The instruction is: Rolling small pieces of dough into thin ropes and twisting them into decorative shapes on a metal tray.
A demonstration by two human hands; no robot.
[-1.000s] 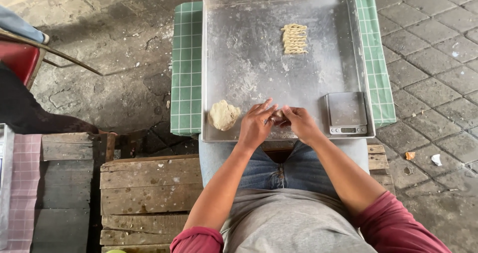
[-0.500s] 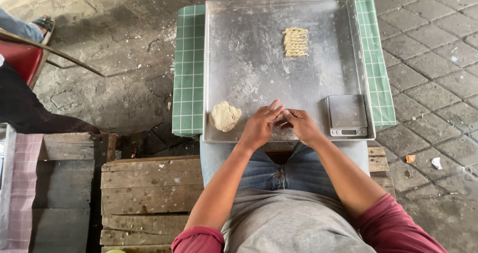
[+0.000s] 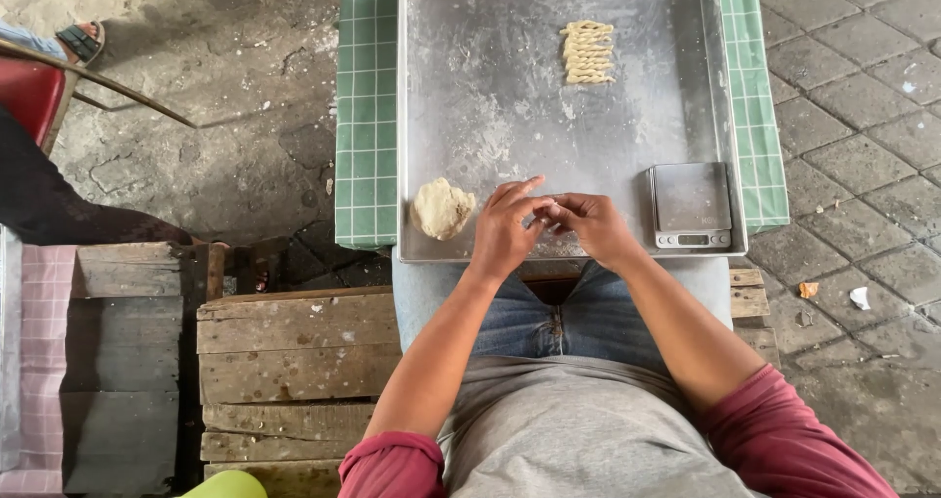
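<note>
Head view: our left hand [image 3: 505, 231] and right hand [image 3: 588, 225] stay pinched together on a hidden bit of dough; the dough lump [image 3: 441, 208] hasn't moved on the tray [image 3: 490, 116].

The tray [image 3: 490, 86] is dull silver, dusted white with flour. The dough lump [image 3: 441, 208] is pale beige; the twisted strips [image 3: 588, 52] are creamy yellow. The cloth [image 3: 366, 116] under the tray is green with a white grid. The scale [image 3: 691, 204] is grey steel. Jeans [image 3: 549, 312] are blue, shirt [image 3: 578, 429] grey, sleeves [image 3: 392, 464] dark red. The chair [image 3: 29, 91] is red, the crate [image 3: 294, 361] weathered brown.
</note>
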